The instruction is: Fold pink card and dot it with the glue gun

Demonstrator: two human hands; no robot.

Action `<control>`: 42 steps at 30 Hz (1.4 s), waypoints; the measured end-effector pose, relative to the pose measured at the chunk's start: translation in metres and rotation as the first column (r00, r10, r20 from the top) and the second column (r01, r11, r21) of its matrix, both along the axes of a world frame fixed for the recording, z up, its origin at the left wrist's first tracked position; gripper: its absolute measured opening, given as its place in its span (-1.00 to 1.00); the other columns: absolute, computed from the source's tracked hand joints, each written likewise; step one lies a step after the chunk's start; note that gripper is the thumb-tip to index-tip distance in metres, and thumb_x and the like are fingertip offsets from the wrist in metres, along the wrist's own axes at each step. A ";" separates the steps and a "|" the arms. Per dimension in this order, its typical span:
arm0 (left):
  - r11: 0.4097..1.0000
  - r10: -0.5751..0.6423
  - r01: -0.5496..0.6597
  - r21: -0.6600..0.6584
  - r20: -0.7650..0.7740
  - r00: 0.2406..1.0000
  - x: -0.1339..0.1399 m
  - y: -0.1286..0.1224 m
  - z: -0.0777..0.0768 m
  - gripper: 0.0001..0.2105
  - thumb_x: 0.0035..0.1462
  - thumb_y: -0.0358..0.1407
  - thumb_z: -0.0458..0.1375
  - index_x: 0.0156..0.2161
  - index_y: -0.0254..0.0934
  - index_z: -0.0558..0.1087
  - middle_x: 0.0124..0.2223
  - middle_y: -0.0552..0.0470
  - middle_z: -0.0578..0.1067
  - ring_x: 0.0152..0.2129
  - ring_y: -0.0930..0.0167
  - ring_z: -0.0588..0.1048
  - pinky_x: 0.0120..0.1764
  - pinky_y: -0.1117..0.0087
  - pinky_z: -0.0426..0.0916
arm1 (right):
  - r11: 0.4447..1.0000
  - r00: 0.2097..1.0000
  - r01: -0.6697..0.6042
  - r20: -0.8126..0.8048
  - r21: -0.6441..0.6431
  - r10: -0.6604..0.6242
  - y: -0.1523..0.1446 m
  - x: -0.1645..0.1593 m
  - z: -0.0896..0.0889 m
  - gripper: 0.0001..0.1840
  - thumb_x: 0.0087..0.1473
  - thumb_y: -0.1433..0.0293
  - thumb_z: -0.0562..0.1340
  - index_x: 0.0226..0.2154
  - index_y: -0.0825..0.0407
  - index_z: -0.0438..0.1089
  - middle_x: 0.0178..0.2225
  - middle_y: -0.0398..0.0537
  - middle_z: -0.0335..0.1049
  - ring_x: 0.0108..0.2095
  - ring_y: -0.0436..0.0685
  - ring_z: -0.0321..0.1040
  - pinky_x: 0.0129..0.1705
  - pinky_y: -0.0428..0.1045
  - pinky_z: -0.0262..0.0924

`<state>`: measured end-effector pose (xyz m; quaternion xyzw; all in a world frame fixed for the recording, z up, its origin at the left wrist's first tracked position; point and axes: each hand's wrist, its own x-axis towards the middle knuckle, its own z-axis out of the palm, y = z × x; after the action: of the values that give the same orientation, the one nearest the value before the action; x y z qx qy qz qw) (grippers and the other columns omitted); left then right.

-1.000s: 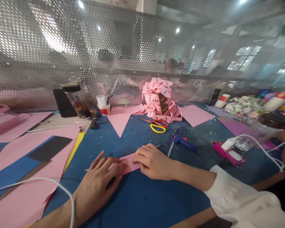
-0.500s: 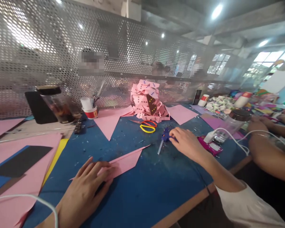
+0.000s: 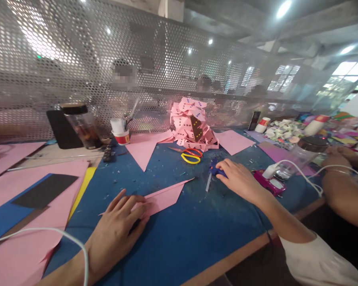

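Observation:
My left hand (image 3: pixel 123 226) lies on a folded strip of pink paper (image 3: pixel 164 200), its fingers stretched over the left part and pressing it to the table. The paper's thin pointed tip reaches to the right. My right hand (image 3: pixel 238 178) has its fingers round a blue glue gun (image 3: pixel 215 169) that rests on the table. A pale glue stick (image 3: pixel 209 182) pokes out of it, angled toward me. Behind the paper lie scissors (image 3: pixel 192 159) with red and yellow handles. Farther back stands a pile of folded pink paper pieces (image 3: pixel 183 125) with printed dots.
Pink sheets (image 3: pixel 140 151) lie at the back and left, with black card (image 3: pixel 47 190) on top. A cup of tools (image 3: pixel 121 137) and a jar (image 3: pixel 83 127) stand back left. A pink device (image 3: pixel 270 184) with a white cable is at right, near a co-worker's arm (image 3: pixel 343 186).
My right hand has closed farther round the glue gun. The whole view has shifted a little, so things appear farther right. My left hand stays on the pink paper.

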<state>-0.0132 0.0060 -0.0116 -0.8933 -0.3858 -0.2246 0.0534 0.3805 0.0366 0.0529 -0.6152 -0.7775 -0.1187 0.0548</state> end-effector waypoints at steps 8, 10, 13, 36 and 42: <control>0.999 0.002 -0.001 -0.033 0.010 1.000 0.004 -0.003 0.006 -0.83 0.32 -0.29 0.08 -0.04 -0.10 0.46 -0.02 0.04 0.54 -0.08 0.31 0.51 0.29 -0.05 0.07 | 0.872 0.861 -0.487 -0.191 -0.047 0.471 0.024 -0.095 0.001 -0.76 0.36 0.39 0.11 -0.09 -0.01 0.49 -0.06 -0.03 0.46 -0.02 0.14 0.37 0.10 0.06 0.15; 1.000 0.002 -0.002 -0.020 0.013 1.000 0.004 -0.003 0.006 -0.83 0.32 -0.31 0.07 -0.04 -0.11 0.46 -0.02 0.03 0.55 -0.09 0.31 0.51 0.27 -0.05 0.09 | 0.858 0.856 -0.506 -0.179 -0.092 0.486 0.034 -0.106 -0.008 -0.77 0.34 0.39 0.14 -0.13 0.00 0.53 -0.11 -0.02 0.47 -0.06 0.14 0.38 0.08 0.07 0.15; 1.000 0.003 -0.003 -0.023 0.004 1.000 0.004 -0.004 0.006 -0.79 0.33 -0.31 0.05 0.01 -0.09 0.43 -0.01 0.02 0.55 -0.08 0.31 0.51 0.28 -0.06 0.08 | 0.853 0.853 -0.507 -0.215 -0.125 0.475 0.040 -0.113 -0.018 -0.82 0.31 0.38 0.19 -0.15 0.00 0.53 -0.13 -0.01 0.45 -0.08 0.13 0.37 0.05 0.05 0.15; 0.944 0.314 -0.297 -0.142 0.115 0.943 0.009 0.008 0.018 -0.70 0.36 -0.18 -0.05 -0.17 -0.15 0.55 -0.20 0.01 0.64 -0.19 0.23 0.49 -0.16 0.22 0.26 | 0.808 0.630 -0.584 -0.582 0.081 0.514 0.028 -0.113 -0.011 -0.90 0.21 0.52 0.24 -0.32 0.01 0.39 -0.28 -0.14 0.45 -0.23 0.02 0.36 -0.14 -0.05 0.19; 0.904 0.371 -0.301 -0.303 0.208 0.905 0.003 0.014 0.032 -0.71 0.26 -0.17 -0.02 -0.30 -0.17 0.53 -0.26 0.01 0.62 -0.24 0.24 0.48 -0.16 0.26 0.29 | 0.843 0.599 -0.466 -0.604 0.270 0.525 0.028 -0.112 -0.010 -0.82 0.21 0.40 0.28 -0.10 -0.03 0.36 -0.14 -0.04 0.43 -0.09 0.13 0.39 0.06 0.09 0.24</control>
<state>-0.0101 0.0195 0.0207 -0.7742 -0.5650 -0.2742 -0.0790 0.2684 0.0645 0.0434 -0.3732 -0.8410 0.0926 0.3807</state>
